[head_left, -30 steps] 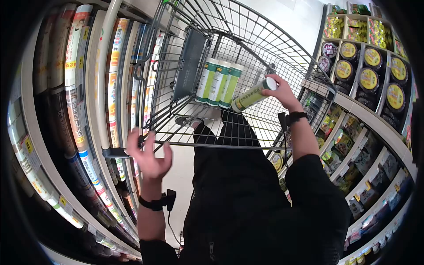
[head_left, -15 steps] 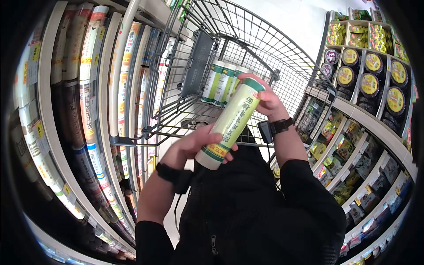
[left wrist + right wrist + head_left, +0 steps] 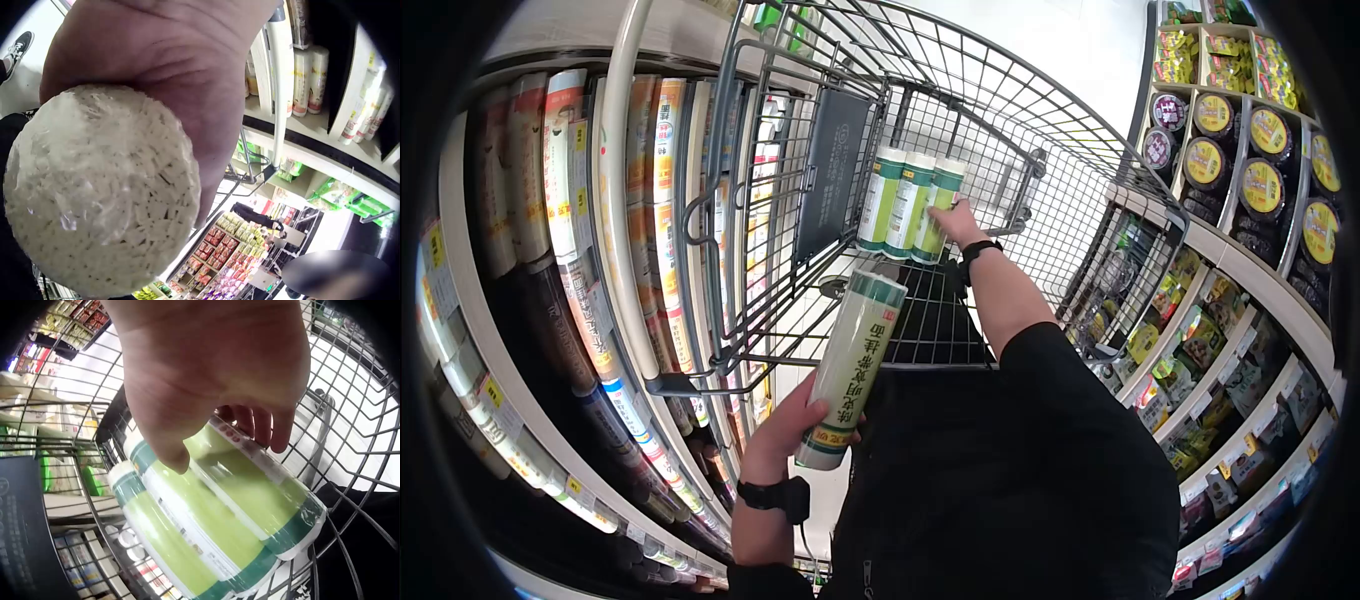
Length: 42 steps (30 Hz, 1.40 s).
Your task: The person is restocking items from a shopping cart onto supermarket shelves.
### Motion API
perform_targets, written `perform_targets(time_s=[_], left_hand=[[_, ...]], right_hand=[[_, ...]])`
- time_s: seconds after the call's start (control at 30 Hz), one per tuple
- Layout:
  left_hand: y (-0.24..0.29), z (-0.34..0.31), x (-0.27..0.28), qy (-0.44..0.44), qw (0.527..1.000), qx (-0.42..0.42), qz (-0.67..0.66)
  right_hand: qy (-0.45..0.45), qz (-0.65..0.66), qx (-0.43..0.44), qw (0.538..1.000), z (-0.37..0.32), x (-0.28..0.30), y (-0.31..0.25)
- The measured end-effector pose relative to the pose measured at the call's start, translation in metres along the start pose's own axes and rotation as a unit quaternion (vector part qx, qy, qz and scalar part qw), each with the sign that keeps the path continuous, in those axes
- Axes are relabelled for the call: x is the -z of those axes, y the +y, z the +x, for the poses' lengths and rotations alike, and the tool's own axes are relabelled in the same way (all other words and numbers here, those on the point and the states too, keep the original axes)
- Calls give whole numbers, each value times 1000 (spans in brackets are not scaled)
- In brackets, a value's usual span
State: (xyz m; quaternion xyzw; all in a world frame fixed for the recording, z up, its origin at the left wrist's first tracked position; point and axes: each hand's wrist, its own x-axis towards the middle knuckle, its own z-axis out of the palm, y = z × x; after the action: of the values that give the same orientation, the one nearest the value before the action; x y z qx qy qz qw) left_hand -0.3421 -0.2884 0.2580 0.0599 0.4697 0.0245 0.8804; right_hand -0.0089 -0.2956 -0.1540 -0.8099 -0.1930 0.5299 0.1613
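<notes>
The left hand (image 3: 785,425) grips the lower end of a green-and-white noodle roll (image 3: 855,350), tilted in front of the cart. In the left wrist view the roll's round end (image 3: 103,194) fills the space under the left palm (image 3: 156,69). Three similar rolls stand side by side in the cart (image 3: 897,205). The right hand (image 3: 960,222) is at the rightmost of them (image 3: 937,215). In the right wrist view the right hand (image 3: 215,381) reaches over that roll (image 3: 256,487), thumb on one side and fingers on the other, partly hidden by the palm.
The wire cart (image 3: 1040,120) has a dark panel (image 3: 830,170) on its left side. Shelves of long packaged rolls (image 3: 565,200) line the left. Shelves of round tubs (image 3: 1262,185) and small bags (image 3: 1200,350) stand at the right.
The right hand has let go of the held roll and moved into the cart to the rightmost standing roll. The left hand now holds its roll alone, lower left and more upright.
</notes>
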Motion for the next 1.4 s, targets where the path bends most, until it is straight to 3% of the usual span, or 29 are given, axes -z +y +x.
perform_targets(time_s=[0.17,0.23,0.3,0.37,0.43,0.57,0.6,0.63,0.7,0.73,0.8,0.9,0.97,1.03,1.1,1.13,1.23,1.4], left_hand=[[-14,1,-9,3,999,-13,-36],[-14,-2,-14,7,999,-15,-28],[-14,-3,-20,33,999,-29,-23],[-16,-6,-19,33,999,-24,-7],[-12,-8,-17,19,999,-38,12],[-13,-10,-11,13,996,-73,48],[-10,-11,-9,5,995,-82,61],[-6,-12,-6,-3,993,-91,75],[-3,-10,0,-18,990,-108,90],[-4,-11,1,7,985,-128,114],[-7,-21,2,35,976,-161,145],[-35,-52,6,16,973,-198,117],[-55,-66,11,-3,972,-226,63],[-75,-79,24,-21,965,-262,11],[-86,-81,34,-93,951,-290,-57],[-90,-83,34,-94,942,-320,-43],[-111,-97,44,-130,915,-379,-50],[-137,-130,53,-130,881,-450,-68]], right_hand=[[-19,7,2,1000,10,-1,8],[-68,50,46,995,7,8,8],[-80,127,29,988,-13,25,1],[-193,189,-21,963,-38,64,-14],[-293,281,-10,914,-60,95,-31],[-460,434,-20,774,-101,152,-51],[-510,449,32,733,-105,153,-59],[-509,447,44,734,-128,158,-88],[-557,558,78,609,-174,163,-139],[-558,556,84,610,-168,155,-146],[-561,575,194,563,-155,144,-166],[-558,566,184,578,-199,139,-198],[-581,546,213,564,-223,131,-205],[-580,508,237,591,-252,122,-225],[-554,512,252,606,-271,115,-228],[-517,512,237,644,-270,115,-216],[-495,474,218,695,-292,100,-218],[-560,394,211,698,-325,77,-237]])
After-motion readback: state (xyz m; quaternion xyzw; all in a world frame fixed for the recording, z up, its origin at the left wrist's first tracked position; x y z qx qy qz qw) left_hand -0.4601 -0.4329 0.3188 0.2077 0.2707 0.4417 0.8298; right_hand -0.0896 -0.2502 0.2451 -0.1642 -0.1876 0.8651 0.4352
